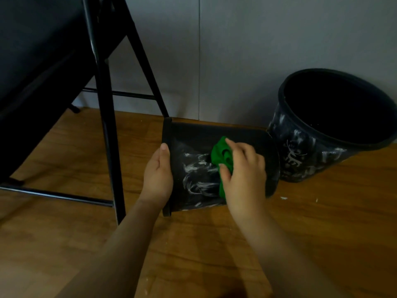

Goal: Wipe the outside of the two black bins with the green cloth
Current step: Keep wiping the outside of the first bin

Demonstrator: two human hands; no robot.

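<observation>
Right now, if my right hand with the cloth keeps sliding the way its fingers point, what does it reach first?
Probably the bin's rim, beside the left hand. The right hand points up-left across the smeared side; depth is unclear.

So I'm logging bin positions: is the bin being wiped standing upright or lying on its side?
On its side: the bin has its rim facing left, and the right hand wipes its upturned wall.

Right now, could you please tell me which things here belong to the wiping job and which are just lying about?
In the job:
- green cloth, under the right hand
- bin on its side, steadied by the left hand
- second bin, smeared white

Just about:
- black chair
- white crumbs on the floor
</observation>
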